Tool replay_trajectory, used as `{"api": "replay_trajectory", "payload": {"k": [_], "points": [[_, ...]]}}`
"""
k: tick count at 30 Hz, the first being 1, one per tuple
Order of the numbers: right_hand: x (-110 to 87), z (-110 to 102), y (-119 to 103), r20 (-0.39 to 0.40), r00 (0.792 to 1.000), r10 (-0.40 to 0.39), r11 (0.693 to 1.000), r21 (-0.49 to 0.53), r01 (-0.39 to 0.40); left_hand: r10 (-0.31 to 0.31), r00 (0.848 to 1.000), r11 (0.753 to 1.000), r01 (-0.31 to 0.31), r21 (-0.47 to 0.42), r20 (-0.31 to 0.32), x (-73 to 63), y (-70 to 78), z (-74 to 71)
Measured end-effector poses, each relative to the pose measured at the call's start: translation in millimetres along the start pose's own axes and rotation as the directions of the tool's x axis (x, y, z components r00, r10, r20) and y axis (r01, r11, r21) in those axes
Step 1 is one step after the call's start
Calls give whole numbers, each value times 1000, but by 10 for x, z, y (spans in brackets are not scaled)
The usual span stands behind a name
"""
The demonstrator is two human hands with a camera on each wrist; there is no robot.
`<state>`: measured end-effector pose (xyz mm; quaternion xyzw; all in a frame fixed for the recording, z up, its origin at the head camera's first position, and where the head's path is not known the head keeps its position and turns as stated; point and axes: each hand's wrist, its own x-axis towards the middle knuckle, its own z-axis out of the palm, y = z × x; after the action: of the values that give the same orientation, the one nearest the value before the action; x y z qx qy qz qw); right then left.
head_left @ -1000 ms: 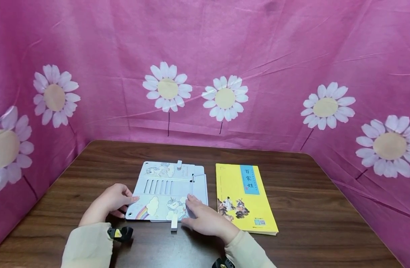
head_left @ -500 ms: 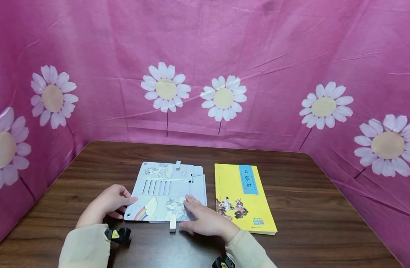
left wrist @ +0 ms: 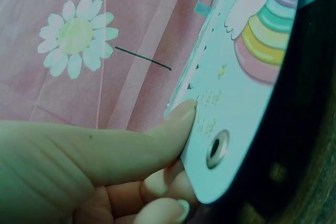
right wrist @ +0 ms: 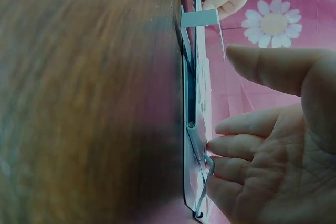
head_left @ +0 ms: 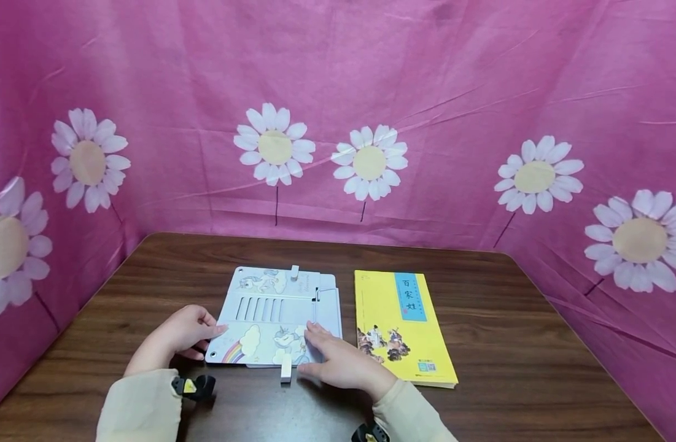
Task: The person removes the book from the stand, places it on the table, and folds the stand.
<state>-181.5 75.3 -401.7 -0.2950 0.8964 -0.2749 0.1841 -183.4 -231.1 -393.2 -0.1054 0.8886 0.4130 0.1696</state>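
Observation:
A white folding book stand [head_left: 296,312] printed with unicorns and a rainbow lies folded nearly flat on the table. My left hand [head_left: 177,334] pinches its left edge near the lower corner; in the left wrist view the thumb [left wrist: 173,129] lies on the printed face and the fingers curl underneath, partly hidden. Fingers extended, my right hand [head_left: 345,362] rests at the stand's lower right. The right wrist view shows that palm [right wrist: 283,182] beside the stand's edge, fingertips at a bent wire [right wrist: 211,166]. White page clips project at the near edge [head_left: 286,368] and far edge [head_left: 295,272].
To the right of the stand lies a yellow book [head_left: 398,331] with a blue title panel. The dark wood table [head_left: 514,344] is enclosed by a pink curtain [head_left: 448,80] with large white daisies.

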Motion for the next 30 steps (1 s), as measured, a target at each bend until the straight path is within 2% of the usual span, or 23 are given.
{"api": "replay_trajectory", "payload": {"k": [9, 16, 22, 26, 30], "points": [[5, -2, -4, 4, 1000, -2, 1000, 20, 2, 11, 1000, 1000, -11, -12, 22, -21, -6, -17], [6, -3, -11, 4, 1000, -1, 1000, 10, 1, -7, 1000, 1000, 7, -13, 25, -20, 0, -25], [6, -14, 17, -25, 1000, 8, 999, 40, -7, 7, 1000, 1000, -7, 8, 24, 0, 13, -28], [-12, -42, 42, -71, 997, 20, 998, 66, -15, 5, 1000, 997, -2, 82, -29, -26, 46, -60], [-55, -160, 78, -181, 983, 35, 993, 114, -15, 49, 987, 984, -21, 175, -155, -80, 129, -103]]}}
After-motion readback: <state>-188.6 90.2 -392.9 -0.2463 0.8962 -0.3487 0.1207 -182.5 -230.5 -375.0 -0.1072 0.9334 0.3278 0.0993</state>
